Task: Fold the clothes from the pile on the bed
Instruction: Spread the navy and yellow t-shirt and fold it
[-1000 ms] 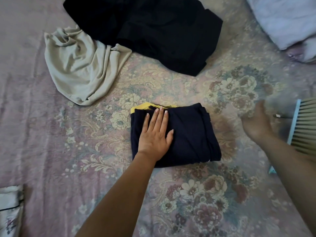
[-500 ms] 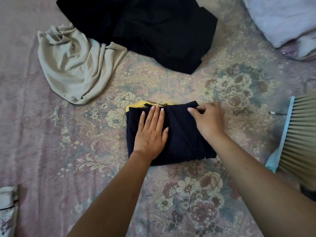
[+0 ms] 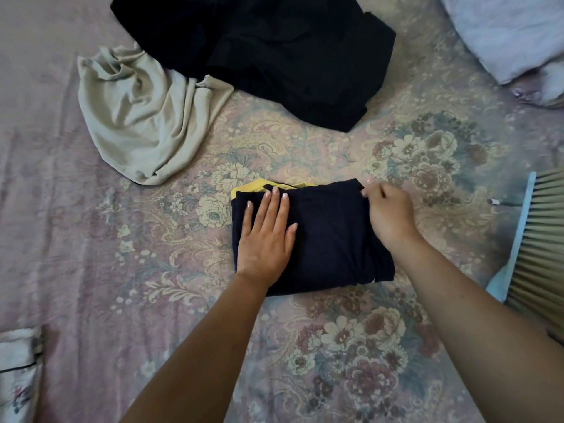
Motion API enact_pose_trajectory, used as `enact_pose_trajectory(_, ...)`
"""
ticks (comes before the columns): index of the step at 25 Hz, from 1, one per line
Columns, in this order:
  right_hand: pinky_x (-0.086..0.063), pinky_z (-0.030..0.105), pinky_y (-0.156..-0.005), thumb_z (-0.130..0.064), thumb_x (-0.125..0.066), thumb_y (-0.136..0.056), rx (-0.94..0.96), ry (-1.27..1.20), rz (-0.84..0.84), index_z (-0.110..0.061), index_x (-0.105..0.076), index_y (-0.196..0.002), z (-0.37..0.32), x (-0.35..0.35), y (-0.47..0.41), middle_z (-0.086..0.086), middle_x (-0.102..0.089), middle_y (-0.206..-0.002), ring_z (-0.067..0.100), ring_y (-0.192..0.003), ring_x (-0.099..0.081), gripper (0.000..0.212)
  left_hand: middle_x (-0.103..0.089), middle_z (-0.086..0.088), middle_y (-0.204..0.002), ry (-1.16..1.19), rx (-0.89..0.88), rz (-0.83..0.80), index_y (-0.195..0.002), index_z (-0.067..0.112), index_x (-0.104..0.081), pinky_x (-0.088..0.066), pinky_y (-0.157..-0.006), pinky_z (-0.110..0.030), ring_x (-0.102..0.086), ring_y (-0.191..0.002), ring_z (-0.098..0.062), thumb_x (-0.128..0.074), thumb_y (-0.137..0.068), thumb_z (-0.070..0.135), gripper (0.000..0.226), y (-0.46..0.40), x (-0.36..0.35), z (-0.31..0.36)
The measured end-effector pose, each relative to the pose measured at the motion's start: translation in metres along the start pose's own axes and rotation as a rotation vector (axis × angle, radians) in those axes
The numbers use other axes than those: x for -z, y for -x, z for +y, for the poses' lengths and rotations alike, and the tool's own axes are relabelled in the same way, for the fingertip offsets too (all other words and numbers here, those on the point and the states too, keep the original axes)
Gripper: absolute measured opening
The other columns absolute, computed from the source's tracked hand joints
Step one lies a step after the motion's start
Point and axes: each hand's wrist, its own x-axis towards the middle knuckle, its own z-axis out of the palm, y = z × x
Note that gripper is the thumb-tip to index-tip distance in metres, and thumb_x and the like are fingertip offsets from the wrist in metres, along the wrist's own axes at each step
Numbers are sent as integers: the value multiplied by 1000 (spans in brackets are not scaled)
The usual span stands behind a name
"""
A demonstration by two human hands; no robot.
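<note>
Since the previous frame, right hand shifts to pinch the far right corner of the soft, limp navy garment on the bed, while left hand presses it flat, fingers straight.

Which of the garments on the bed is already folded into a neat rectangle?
The navy garment with yellow trim, under the left hand. The beige garment and black garment lie crumpled.
</note>
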Motion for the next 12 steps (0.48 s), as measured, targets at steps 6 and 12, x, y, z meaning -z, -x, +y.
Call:
enact_pose_trajectory(6, -46, 36, -68, -33, -61, -89, -10, 208, -9, -10, -51, -54, -23, 2, -27, 5, -56, -60, 24, -67, -54, 43, -61, -17, -103, 206, 530, 152, -108, 0, -62, -50, -73, -40, -60, -91, -33, -49, -94, 32, 36, -22, 34, -31)
enact_pose_trajectory(12, -46, 32, -82, -21, -54, -94, -149, 235, -64, 0, -63, -102, -28, -12, -37, 14, -64, -106, 30, -101, -59, 23, -62, -11, -94, 542, 829, -56, -98, 5, -55, -36, -66, -34, -58, -89, -31, -43, -100, 31, 29, -38, 49, -31)
